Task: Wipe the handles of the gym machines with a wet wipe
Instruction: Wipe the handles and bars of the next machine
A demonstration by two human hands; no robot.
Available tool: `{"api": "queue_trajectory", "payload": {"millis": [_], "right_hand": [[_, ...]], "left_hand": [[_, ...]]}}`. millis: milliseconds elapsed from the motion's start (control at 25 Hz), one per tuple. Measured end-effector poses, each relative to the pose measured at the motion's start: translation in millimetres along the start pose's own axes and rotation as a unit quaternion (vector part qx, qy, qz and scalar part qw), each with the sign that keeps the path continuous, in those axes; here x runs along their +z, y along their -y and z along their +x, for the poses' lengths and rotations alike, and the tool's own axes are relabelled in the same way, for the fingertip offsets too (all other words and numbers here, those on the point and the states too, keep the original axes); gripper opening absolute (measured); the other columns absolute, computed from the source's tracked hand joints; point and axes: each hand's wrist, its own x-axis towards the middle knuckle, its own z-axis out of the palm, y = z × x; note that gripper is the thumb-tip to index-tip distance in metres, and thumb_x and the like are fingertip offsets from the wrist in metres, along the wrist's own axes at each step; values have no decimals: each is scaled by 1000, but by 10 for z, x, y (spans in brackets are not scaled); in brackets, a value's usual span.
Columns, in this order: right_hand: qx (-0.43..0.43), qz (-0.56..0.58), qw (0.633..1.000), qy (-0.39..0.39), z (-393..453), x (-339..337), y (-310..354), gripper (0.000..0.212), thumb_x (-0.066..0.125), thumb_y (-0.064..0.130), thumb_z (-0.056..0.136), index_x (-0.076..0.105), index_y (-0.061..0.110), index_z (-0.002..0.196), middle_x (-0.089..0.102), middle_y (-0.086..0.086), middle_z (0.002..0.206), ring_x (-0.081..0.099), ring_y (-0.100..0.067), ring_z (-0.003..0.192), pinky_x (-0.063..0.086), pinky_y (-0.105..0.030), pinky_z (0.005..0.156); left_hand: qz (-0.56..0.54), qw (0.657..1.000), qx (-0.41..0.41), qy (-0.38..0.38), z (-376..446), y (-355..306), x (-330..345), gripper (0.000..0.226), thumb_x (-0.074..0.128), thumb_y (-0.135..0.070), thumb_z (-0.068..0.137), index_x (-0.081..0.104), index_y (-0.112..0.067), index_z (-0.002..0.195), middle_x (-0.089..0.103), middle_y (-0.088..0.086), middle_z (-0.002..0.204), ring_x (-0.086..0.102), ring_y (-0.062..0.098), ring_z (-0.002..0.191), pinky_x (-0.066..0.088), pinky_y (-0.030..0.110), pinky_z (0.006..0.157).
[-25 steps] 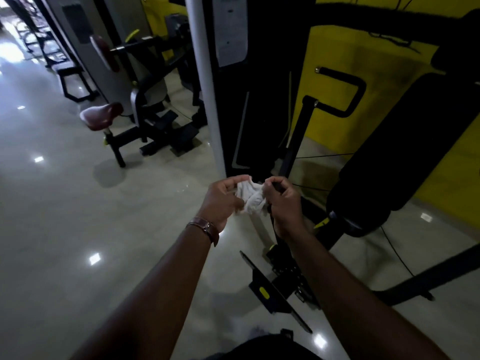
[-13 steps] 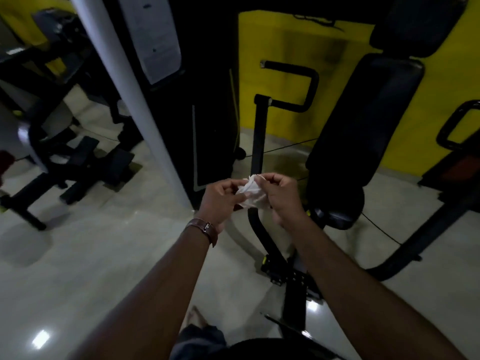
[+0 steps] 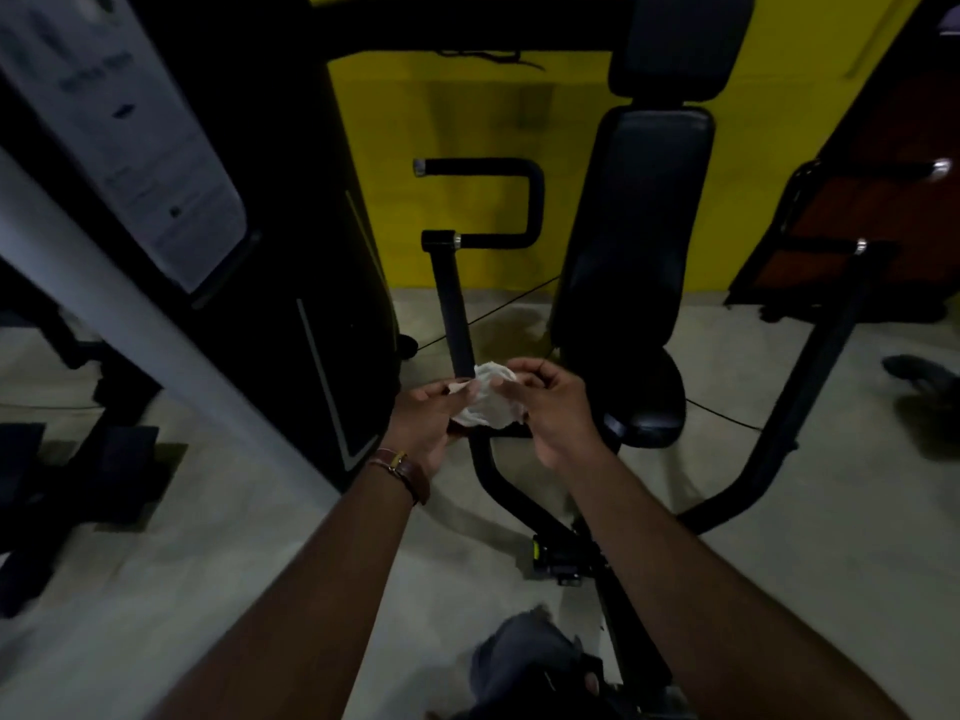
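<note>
My left hand (image 3: 423,426) and right hand (image 3: 553,407) pinch a crumpled white wet wipe (image 3: 488,402) between them; bunched, it shows no clear long axis. Beyond, the machine's black handle (image 3: 483,205) loops rightward above a pale glossy floor (image 3: 182,537), before a far yellow wall (image 3: 441,127).

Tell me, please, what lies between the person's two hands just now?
In the head view, a crumpled white wet wipe sits between the left hand and the right hand; both hold it with their fingers in front of the black machine upright.
</note>
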Motion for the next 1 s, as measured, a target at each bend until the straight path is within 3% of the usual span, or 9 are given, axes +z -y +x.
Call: {"api": "queue_trajectory", "payload": {"millis": [120,200,320,440,560,680,800,880,1000], "right_hand": [[-2,-10,998,-55,358,71,83,20,73,-5,79,67,-7,98,69,-25,94,66,-30,80,55,-42,75],[3,-14,998,-64,627,124,174,8,69,-5,82,69,0,88,69,-21,88,65,-29,77,55,-36,67],[7,-37,998,-58,1064,197,344,10,69,-1,83,67,9,78,67,-12,78,62,-23,70,48,-25,56],[38,-44,998,-33,1503,211,439,11,68,13,87,70,13,76,69,-12,78,62,-23,72,44,-29,64],[34,-43,998,8,1965,195,448,7,64,6,91,69,11,92,67,-5,76,62,-12,62,44,-22,54],[19,-40,999,9,2439,268,374,21,68,-2,86,65,12,102,68,-2,76,66,-7,59,49,-19,48],[2,-56,998,-1,2823,360,298,10,71,3,86,65,11,85,71,-4,72,68,-13,61,53,-27,55],[2,-69,998,-16,3230,450,250,19,72,3,85,60,12,74,67,-10,71,65,-15,59,53,-29,54],[-72,-179,980,-58,3760,548,197,21,69,-4,84,62,9,70,67,-16,75,63,-15,61,52,-24,55]], "left_hand": [[27,1000,5,11,308,-119,76,8,70,0,82,67,-6,85,69,12,81,64,27,76,53,40,75],[39,999,12,1,540,-236,162,10,71,1,80,65,-6,84,69,12,80,65,25,71,55,36,70],[54,997,28,-45,1034,-428,347,14,73,0,80,63,-9,80,68,12,77,64,24,67,54,31,63],[70,994,30,-83,1575,-576,520,17,74,-3,80,61,-12,73,67,13,78,63,26,72,54,37,69],[72,994,25,-77,2046,-658,635,18,71,-2,83,61,-12,72,65,12,76,62,25,71,51,33,66],[64,996,5,-58,2473,-688,738,9,69,-4,85,66,-10,79,67,10,79,63,23,70,50,30,64],[69,996,14,-57,2833,-721,781,4,69,-6,86,68,-8,83,68,9,80,63,19,69,52,23,58],[51,997,15,-64,3227,-730,762,3,69,-7,87,68,-9,86,69,9,82,64,19,71,52,25,62],[104,989,38,-96,3783,-726,673,5,66,-10,90,70,-8,89,70,6,80,65,17,72,52,28,68]]}}
